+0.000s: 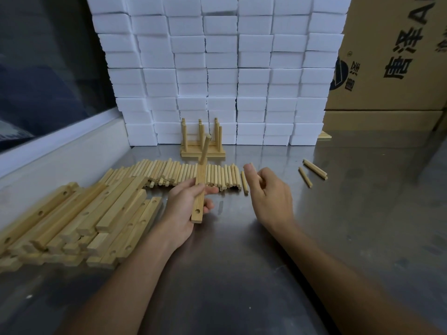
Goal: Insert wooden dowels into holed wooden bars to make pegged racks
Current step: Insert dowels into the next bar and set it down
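My left hand grips a holed wooden bar above the metal table; one dowel stands in the bar's far end and an empty hole shows near its close end. My right hand hovers just right of the bar with fingers loosely curled and nothing visible in it. A row of loose dowels lies behind both hands. Finished pegged racks stand at the back against white foam blocks. A pile of holed bars lies to the left.
A wall of white foam blocks closes the back of the steel table. A cardboard box stands at the back right. Stray dowels lie to the right. A window ledge runs along the left.
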